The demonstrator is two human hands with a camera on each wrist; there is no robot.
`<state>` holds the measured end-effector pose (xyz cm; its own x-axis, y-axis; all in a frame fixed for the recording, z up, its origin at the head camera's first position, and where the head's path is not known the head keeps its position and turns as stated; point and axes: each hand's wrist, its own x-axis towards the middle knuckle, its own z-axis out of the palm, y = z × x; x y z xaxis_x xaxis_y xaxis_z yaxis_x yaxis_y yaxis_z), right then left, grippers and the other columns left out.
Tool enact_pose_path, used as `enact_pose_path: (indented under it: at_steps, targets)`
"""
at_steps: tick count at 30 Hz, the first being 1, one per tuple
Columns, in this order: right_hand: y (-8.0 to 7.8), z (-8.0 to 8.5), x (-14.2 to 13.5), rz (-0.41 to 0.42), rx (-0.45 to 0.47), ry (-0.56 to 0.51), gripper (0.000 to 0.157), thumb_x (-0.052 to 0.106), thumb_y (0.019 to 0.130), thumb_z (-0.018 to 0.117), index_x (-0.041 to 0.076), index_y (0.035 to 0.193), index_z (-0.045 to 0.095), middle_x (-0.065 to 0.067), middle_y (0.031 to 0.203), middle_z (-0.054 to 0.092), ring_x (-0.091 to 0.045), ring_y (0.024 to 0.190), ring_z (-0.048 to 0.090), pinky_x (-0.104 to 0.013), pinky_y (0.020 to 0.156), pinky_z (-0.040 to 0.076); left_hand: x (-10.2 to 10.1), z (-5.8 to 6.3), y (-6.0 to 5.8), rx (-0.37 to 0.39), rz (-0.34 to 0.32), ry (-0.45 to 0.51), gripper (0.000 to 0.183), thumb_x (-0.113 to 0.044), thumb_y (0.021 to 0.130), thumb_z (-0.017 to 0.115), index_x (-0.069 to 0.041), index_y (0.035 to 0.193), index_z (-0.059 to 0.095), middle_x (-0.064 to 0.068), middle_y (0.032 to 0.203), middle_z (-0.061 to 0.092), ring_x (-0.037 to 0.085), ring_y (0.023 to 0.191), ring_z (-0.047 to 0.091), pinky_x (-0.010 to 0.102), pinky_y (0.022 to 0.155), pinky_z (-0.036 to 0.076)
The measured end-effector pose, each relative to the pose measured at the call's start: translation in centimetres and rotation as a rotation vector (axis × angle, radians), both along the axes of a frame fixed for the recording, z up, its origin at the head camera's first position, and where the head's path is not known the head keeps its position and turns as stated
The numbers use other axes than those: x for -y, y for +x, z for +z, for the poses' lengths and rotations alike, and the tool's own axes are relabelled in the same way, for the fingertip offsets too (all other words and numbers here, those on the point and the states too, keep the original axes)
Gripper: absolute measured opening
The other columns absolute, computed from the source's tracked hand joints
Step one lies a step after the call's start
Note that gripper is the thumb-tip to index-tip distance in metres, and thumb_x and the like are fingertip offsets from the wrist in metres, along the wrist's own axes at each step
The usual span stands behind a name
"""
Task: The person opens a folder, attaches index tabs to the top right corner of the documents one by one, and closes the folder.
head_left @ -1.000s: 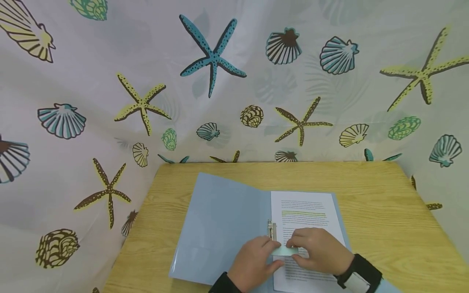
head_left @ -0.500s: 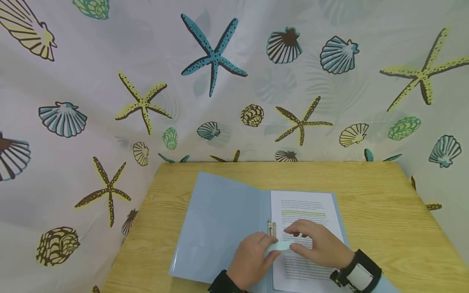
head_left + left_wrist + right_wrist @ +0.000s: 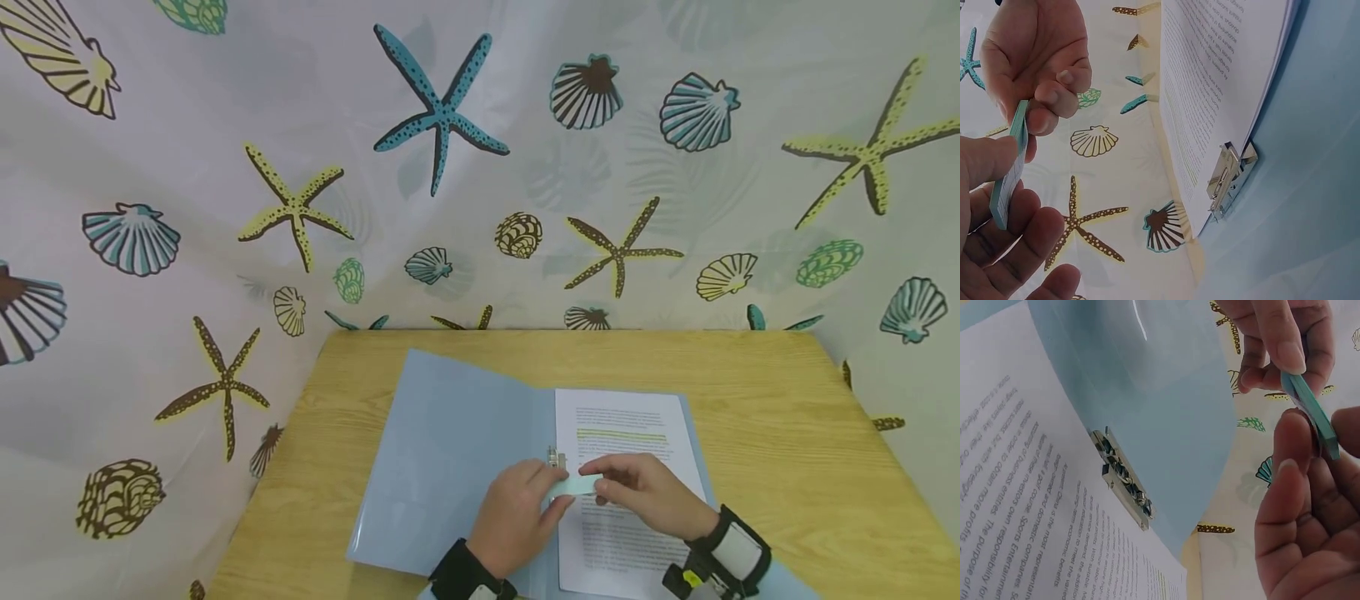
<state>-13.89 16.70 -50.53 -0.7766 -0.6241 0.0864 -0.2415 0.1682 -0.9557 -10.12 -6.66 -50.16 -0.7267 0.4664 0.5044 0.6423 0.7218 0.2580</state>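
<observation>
A small pale green pad of sticky notes (image 3: 577, 486) is held just above the printed papers (image 3: 637, 550), close to the metal clip (image 3: 556, 458). My left hand (image 3: 513, 517) pinches its left end between thumb and fingers. At its right end my right hand (image 3: 652, 496) grips it with thumb and fingertips. In the left wrist view the pad (image 3: 1011, 178) appears edge-on, a thin stack with a paler lined face. From the right wrist the pad (image 3: 1316, 419) shows its green side, while fingertips hide parts of its other face.
A light blue folder (image 3: 457, 458) lies spread on the wooden table (image 3: 810, 433), with the papers on its right side. One text line has a yellow-green highlight. Behind the table hangs a white cloth (image 3: 465, 275) printed with starfish and shells.
The pad has risen and shifted up the page, towards the clip. My right fingers lifted off it, then closed on its right end again. My left hand kept hold throughout.
</observation>
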Motion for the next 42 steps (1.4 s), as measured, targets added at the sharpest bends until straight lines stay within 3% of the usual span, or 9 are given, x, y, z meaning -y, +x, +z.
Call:
enact_pose_path:
  at_steps: [9,16,23,30,36,42]
  targets:
    - [-0.5,0.5,-0.2,-0.103,-0.023,0.042,0.022,0.014,0.097,0.057,0.002,0.113,0.066,-0.017,0.089,0.067,-0.024,0.073,0.065,-0.035,0.067,0.054,-0.4,0.5,-0.8,-0.03,-0.002,0.003,0.034,-0.03,0.083,0.077,-0.014,0.111,0.066,-0.005,0.096,0.063,0.007,0.087,0.06,0.018,0.074,0.048]
    - [-0.6,1.0,0.1,-0.154,-0.03,0.026,0.016,0.017,0.095,0.062,0.006,0.106,0.068,-0.016,0.088,0.065,-0.021,0.069,0.062,-0.034,0.061,0.053,-0.6,0.9,-1.2,-0.039,-0.017,0.017,0.031,-0.03,0.082,0.078,-0.015,0.107,0.067,-0.006,0.093,0.062,0.006,0.085,0.059,0.017,0.074,0.047]
    - [-0.6,1.3,0.5,-0.213,-0.038,0.024,0.014,0.019,0.093,0.065,0.009,0.102,0.068,-0.014,0.081,0.064,-0.017,0.063,0.058,-0.028,0.055,0.049,-1.0,1.0,-1.5,-0.029,-0.017,0.061,0.026,-0.034,0.089,0.07,-0.016,0.107,0.067,-0.007,0.09,0.063,0.003,0.079,0.057,0.016,0.068,0.045]
    - [-0.5,1.7,0.4,-0.219,-0.08,0.0,0.016,0.015,0.096,0.059,0.007,0.108,0.067,-0.004,0.095,0.067,-0.014,0.074,0.063,-0.032,0.065,0.054,-1.1,0.8,-1.5,0.039,0.005,0.167,0.022,-0.03,0.097,0.059,-0.012,0.107,0.065,-0.005,0.091,0.064,0.004,0.082,0.059,0.017,0.069,0.047]
    - [-0.7,1.7,0.6,-0.213,-0.071,0.013,0.02,0.014,0.094,0.063,0.004,0.111,0.066,-0.009,0.106,0.067,-0.015,0.083,0.064,-0.031,0.068,0.054,-1.1,1.0,-1.5,0.031,0.005,0.195,0.01,-0.023,0.097,0.058,-0.014,0.099,0.062,-0.006,0.087,0.061,0.005,0.08,0.057,0.017,0.068,0.045]
    - [-0.9,1.7,1.3,-0.178,-0.093,0.073,0.016,0.022,0.091,0.068,0.014,0.104,0.069,-0.001,0.108,0.067,-0.015,0.101,0.063,-0.029,0.077,0.053,-1.4,1.1,-1.6,-0.015,-0.004,0.203,0.012,-0.019,0.093,0.063,-0.014,0.104,0.065,-0.004,0.096,0.063,0.006,0.089,0.06,0.019,0.076,0.048]
